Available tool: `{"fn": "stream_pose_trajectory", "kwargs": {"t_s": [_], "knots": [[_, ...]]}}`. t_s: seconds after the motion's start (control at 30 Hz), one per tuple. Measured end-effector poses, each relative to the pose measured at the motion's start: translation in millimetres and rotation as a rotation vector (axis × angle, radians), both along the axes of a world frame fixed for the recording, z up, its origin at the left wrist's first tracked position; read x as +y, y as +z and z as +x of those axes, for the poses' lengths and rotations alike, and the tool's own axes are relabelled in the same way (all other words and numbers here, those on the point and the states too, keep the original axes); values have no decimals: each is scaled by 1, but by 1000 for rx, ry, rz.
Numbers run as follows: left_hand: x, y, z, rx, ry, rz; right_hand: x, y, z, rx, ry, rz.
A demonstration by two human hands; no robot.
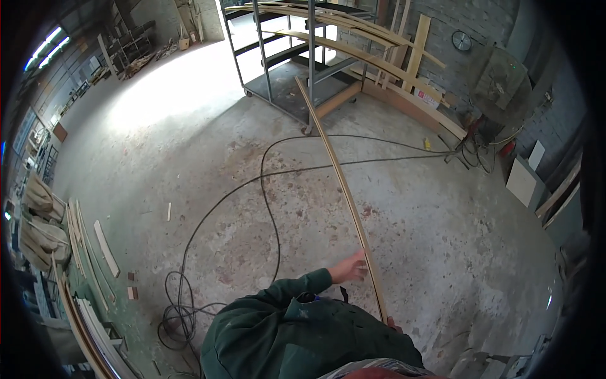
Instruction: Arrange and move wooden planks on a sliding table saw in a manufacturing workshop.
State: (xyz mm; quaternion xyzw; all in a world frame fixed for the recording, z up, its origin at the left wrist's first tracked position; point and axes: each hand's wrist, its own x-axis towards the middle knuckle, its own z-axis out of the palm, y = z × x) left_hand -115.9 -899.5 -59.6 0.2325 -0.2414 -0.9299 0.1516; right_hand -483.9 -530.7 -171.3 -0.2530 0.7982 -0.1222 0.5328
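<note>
A long, narrow wooden strip (346, 187) slants from close to my body out toward the rack, its far tip above the rack's lower shelf. My left hand (348, 268) is just left of the strip's near part, fingers stretched toward it and slightly apart; whether they touch the wood I cannot tell. Only a little of my right hand (394, 325) shows, closed round the strip's near end beside my green jacket. The sleeve and jacket hide the rest of that hand.
A wheeled metal rack (271, 85) holds long boards (353, 50) jutting right. A black cable (221, 205) loops over the concrete floor, coiled at lower left. A large fan (499, 82) stands at right. Loose wood strips (79, 237) lie at left, and panels (525, 182) lean at right.
</note>
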Motion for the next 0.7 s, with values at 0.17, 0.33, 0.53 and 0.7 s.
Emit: {"fn": "stream_pose_trajectory", "kwargs": {"t_s": [0.17, 0.33, 0.53, 0.7], "knots": [[-81, 19, -54, -41, -16, 68, -122, -7, 53, -1, -85, -44], [-160, -13, -96, -156, -218, -111, -168, 37, 53, 73, -246, 59], [-233, 10, -153, -171, -414, -56, -272, 72, 39, 166, -436, 12], [-293, 2, -202, -177, -555, -47, -295, 94, 48, 231, -614, 37]]}}
